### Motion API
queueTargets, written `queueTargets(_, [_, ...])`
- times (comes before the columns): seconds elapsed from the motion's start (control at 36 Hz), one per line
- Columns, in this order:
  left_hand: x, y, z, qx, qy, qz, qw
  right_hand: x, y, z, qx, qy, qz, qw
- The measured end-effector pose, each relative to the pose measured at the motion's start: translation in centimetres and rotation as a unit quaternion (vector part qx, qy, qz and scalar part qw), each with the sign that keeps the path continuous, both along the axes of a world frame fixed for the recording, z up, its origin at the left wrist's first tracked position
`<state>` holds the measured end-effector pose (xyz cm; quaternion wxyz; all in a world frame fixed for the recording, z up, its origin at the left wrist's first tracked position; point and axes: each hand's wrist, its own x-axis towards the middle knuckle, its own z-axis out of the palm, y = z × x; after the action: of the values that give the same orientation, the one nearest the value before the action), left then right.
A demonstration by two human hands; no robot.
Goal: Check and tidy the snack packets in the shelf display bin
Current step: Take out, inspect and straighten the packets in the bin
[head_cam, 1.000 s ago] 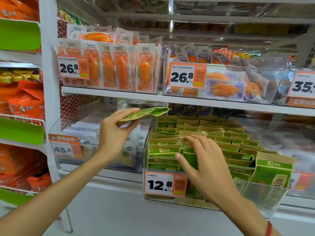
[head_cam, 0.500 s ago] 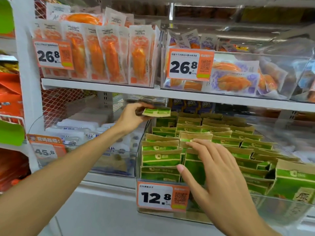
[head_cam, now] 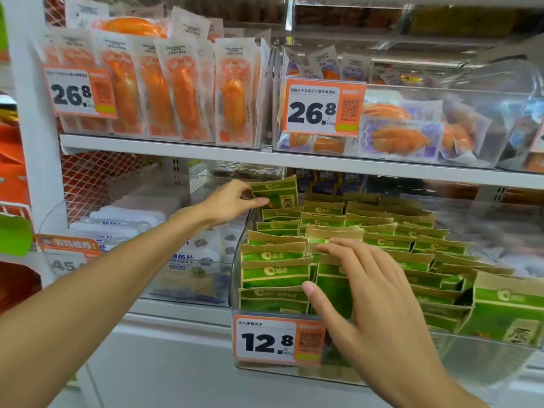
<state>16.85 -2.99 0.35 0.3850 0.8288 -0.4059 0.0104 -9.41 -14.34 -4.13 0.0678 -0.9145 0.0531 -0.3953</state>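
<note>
right hand (head_cam: 374,301), lower centre, fingers straight, resting on front green-and-tan paper snack packets (head_cam: 275,273) | clear plastic display bin (head_cam: 471,357) centre-right holds their rows | left hand (head_cam: 228,203) pinches one green packet (head_cam: 276,192) at bin's back-left corner

Rows of green and brown paper snack packets (head_cam: 379,240) are stood in the clear plastic bin (head_cam: 471,357). One green packet (head_cam: 276,191) is held at the back left corner. A white and orange price tag (head_cam: 278,340) is fixed on the front wall.
</note>
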Motion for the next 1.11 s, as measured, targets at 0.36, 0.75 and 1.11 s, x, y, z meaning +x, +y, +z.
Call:
queueTargets(0.36, [1.7,-2.2,-0.7,-0.127,-0.020,0.035,0.991,0.1,0.1,0.1,0.004,0.011,-0.003,1.000])
queueTargets(0.75, [2.9,-5.5,0.4,0.144,-0.115,0.100,0.978,0.7,0.1,-0.1,-0.011,0.002,-0.016,1.000])
queueTargets(1.11, [0.1,-3.2,0.7,0.184,-0.081,0.094,0.975,0.8,-0.4,-0.3,-0.041,0.028,-0.027,0.998])
